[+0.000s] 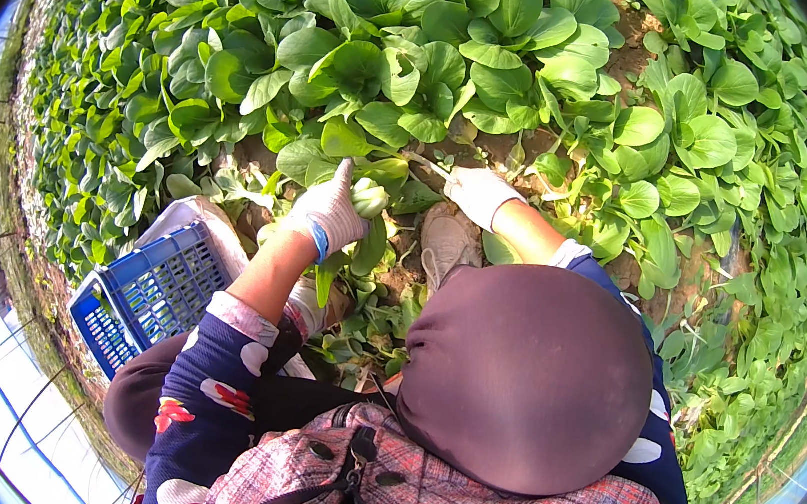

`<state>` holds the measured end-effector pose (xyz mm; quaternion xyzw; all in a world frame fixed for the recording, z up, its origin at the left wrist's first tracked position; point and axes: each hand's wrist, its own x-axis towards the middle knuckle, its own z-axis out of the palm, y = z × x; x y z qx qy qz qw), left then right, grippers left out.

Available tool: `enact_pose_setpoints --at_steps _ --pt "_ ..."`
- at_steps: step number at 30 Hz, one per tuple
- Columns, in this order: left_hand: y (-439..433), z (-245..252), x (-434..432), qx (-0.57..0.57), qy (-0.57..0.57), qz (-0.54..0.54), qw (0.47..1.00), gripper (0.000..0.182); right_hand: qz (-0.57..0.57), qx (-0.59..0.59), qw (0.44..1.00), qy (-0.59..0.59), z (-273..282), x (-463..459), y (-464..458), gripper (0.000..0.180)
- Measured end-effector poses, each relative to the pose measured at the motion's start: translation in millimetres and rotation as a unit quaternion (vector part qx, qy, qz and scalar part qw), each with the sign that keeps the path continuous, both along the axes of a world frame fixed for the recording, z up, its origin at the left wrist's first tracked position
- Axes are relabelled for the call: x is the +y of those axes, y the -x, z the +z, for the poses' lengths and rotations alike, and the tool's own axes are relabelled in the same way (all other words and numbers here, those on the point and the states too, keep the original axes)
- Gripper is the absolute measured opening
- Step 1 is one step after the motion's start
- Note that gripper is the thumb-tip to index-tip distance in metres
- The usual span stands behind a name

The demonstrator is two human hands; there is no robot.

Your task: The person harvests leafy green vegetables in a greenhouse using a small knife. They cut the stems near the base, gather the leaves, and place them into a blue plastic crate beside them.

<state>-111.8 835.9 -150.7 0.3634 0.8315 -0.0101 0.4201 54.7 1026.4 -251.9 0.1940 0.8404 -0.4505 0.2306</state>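
Observation:
My left hand point(327, 214), in a striped white work glove with a blue cuff, is closed around a leafy green point(369, 198) like bok choy, its pale base facing right and leaves hanging below. To its right, my right hand point(482, 195), also gloved, holds the end of a thin, pale tool or stalk point(427, 165) that points left towards the leaves; which of the two cannot be told. Dense leafy green plants point(426, 66) grow just beyond both hands.
A blue plastic crate point(165, 283) stands at my left beside a whitish sack point(207, 217). My shoe point(448, 239) rests on soil between the hands. Loose leaves point(363, 330) lie near my feet. Bent knees fill the lower view, and more plants point(768, 297) grow at right.

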Motion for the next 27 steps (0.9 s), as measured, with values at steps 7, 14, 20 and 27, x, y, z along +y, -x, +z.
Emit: enact_pose_setpoints --at_steps 7,14,20,27 --pt "8 0 -3 -0.038 0.066 0.037 0.996 0.071 0.057 -0.006 0.996 -0.072 19 -4 -6 0.035" --pt "-2 -15 -11 -0.057 0.067 0.027 0.996 0.065 0.030 -0.035 0.997 -0.067 8 -3 2 0.034" --pt "0 -7 -15 -0.059 0.084 0.039 0.994 0.066 0.057 -0.016 0.996 -0.074 13 -1 -1 0.033" --pt "-8 -3 -12 -0.072 0.012 0.056 0.996 0.068 0.062 -0.023 0.991 -0.119 7 -4 0 0.033"
